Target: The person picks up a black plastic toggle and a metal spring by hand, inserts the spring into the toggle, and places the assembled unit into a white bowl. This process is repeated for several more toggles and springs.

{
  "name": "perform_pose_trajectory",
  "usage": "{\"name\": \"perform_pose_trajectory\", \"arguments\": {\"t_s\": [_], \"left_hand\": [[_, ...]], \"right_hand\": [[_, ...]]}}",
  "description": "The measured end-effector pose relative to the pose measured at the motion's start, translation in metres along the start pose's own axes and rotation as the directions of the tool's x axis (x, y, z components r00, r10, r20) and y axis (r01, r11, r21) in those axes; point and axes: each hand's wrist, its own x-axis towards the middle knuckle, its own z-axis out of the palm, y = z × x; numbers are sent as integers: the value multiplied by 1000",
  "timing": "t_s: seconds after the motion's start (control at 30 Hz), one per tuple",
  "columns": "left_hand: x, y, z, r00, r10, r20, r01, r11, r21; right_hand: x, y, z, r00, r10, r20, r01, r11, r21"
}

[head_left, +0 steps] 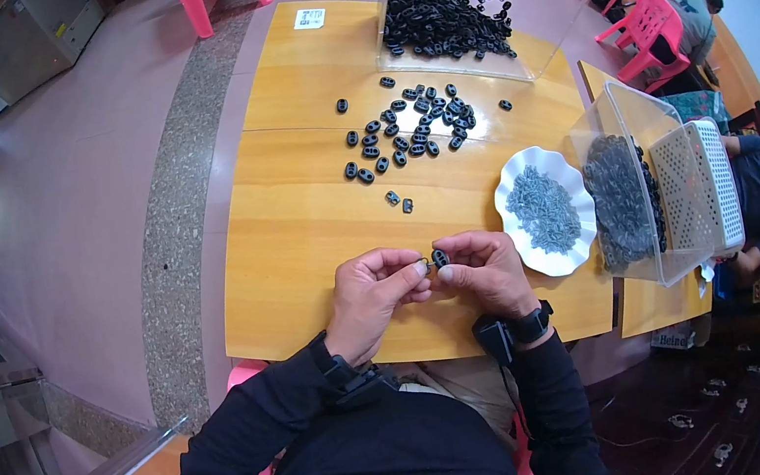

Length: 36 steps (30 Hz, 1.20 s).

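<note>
1. Currently both hands meet low over the wooden tabletop, tips almost touching.
2. Left hand: thumb and finger tips together, clamped on a small part (too small to make out properly).
3. Right hand: fingers pinched on a black oval piece, which sits between the two hands, just beside the left fingertips.
4. Two loose pieces lie just beyond the fingers, slightly left.
5. Farther past them, a scattered group of black pieces, some touching, some apart.
6. Beyond that group, well away from the fingers: clear bin with a black heap inside.
7. Right of the right fingers, near: white scalloped dish holding small grey bits.
8. Right of the dish: second clear bin, dark pieces in it, then a white perforated basket.
9. Black bands on both wrists, behind the fingers.
</note>
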Motion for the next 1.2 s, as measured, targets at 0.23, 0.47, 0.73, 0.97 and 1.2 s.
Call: {"name": "perform_pose_trajectory", "arguments": {"t_s": [0.23, 0.47, 0.73, 0.97, 1.2], "left_hand": [[0, 1, 1, 1000, 6, -1, -6, 1000, 6], [0, -3, 2, 999, 48, 14, -49, 997, 55], [1, -5, 0, 998, 47, 30, -48, 998, 29], [0, -2, 2, 999, 30, 43, -30, 1000, -4], [0, -2, 0, 998, -5, 64, 6, 1000, -20]], "right_hand": [[-1, 0, 1, 1000, 15, -12, -15, 1000, -8], [-1, 4, 3, 997, -63, -37, 56, 985, -164], [0, 3, 3, 998, -42, -38, 36, 986, -162], [-1, 2, 4, 998, -42, -36, 37, 991, -127], [-2, 3, 3, 998, -60, -27, 55, 989, -135]]}}
